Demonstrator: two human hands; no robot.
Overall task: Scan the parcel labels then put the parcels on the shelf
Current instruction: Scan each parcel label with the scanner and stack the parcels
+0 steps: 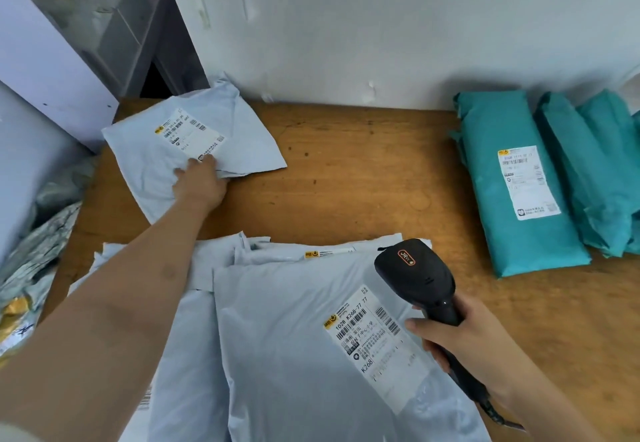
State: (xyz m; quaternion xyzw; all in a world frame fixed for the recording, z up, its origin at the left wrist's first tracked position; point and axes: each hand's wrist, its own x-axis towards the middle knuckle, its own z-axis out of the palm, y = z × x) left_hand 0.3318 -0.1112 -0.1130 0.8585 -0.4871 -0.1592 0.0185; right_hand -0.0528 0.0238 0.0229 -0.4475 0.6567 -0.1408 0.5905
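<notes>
Parcel label reads "K268"; right hand grips JR-branded scanner.

Workstation surroundings: table, wall, shelving.
A brown wooden table with small dark spots stood against a pale, scuffed wall. A white shelf unit stood at the table's far left corner, its interior shaded. Lighting was soft and even, with faint shadows.
</notes>
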